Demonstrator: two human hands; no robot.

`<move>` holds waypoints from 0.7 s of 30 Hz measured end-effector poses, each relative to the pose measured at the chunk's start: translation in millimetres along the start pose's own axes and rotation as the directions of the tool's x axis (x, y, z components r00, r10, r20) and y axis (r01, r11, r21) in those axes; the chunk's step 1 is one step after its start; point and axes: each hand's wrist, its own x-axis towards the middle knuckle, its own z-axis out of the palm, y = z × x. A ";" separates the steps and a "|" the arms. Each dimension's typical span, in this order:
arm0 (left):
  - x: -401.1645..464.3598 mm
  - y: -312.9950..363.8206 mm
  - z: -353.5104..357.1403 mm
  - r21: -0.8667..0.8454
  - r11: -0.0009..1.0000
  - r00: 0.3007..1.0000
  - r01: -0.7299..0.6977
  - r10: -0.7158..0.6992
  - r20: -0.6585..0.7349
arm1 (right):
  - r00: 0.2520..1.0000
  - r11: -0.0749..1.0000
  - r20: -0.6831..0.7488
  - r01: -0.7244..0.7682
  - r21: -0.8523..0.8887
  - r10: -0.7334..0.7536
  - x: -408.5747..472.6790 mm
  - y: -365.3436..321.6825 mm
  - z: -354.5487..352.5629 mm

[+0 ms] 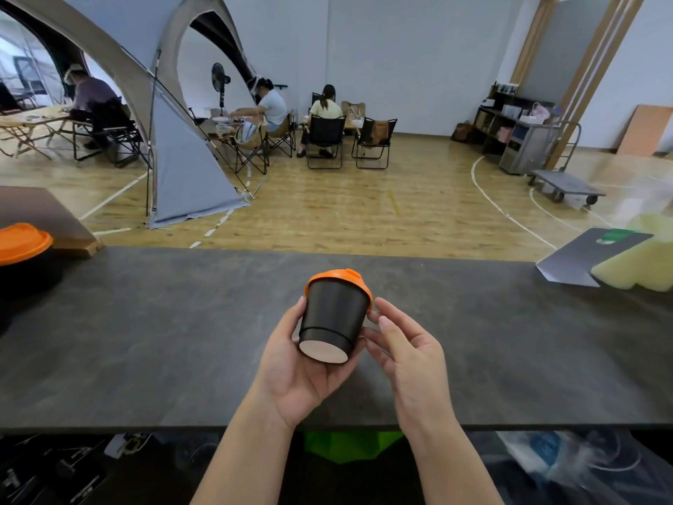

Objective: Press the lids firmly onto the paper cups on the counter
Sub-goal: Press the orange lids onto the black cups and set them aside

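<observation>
black paper cup [333, 317] with orange lid [340, 279] on was held tilted above the dark counter [153, 322], pale base toward camera, left hand [302, 362] cupping it, right hand [404, 353] fingertips touching the lid rim, no readable writing.

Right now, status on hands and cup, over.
Left hand grips black paper cup, tilted, base toward camera. Right hand fingers open, touching its orange plastic lid. Lid on. Nothing in the way.

A black paper cup [333, 315] with a pale base wears an orange lid [342, 278]; the surface [164, 322] is mottled dark grey, the floor [364, 205] honey-coloured wood.
</observation>
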 end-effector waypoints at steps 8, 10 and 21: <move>18.6 16.5 -18.4 0.049 0.992 0.986 -0.115 0.120 -0.112 | 0.989 0.991 0.105 -0.114 0.068 0.106 30.8 20.3 15.3; 19.0 22.3 -24.3 0.114 0.977 0.971 -0.182 0.197 -0.135 | 0.982 0.987 0.140 -0.141 0.073 0.130 33.3 26.1 23.7; -29.0 61.7 -67.2 0.654 0.615 0.762 -0.440 0.642 -0.092 | 0.903 0.989 0.411 -0.081 -0.121 0.124 13.5 48.5 104.2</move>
